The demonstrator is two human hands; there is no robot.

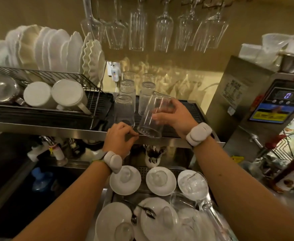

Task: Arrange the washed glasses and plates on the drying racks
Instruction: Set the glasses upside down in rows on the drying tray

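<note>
Glass, light, likely wet-slick and breakable, so my right hand point(174, 117) wraps the tilted tumbler point(151, 119) round its mid-wall above the black drip tray point(191, 108), just beside other upturned glasses point(124, 110), while my left hand point(120, 138) rests loosely curled, holding nothing, on the steel shelf edge point(55, 130).

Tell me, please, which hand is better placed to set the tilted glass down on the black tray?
Right. The right hand grips the tilted glass just above the black tray, next to the upturned glasses standing there. The left hand holds nothing and rests on the steel shelf edge.
</note>
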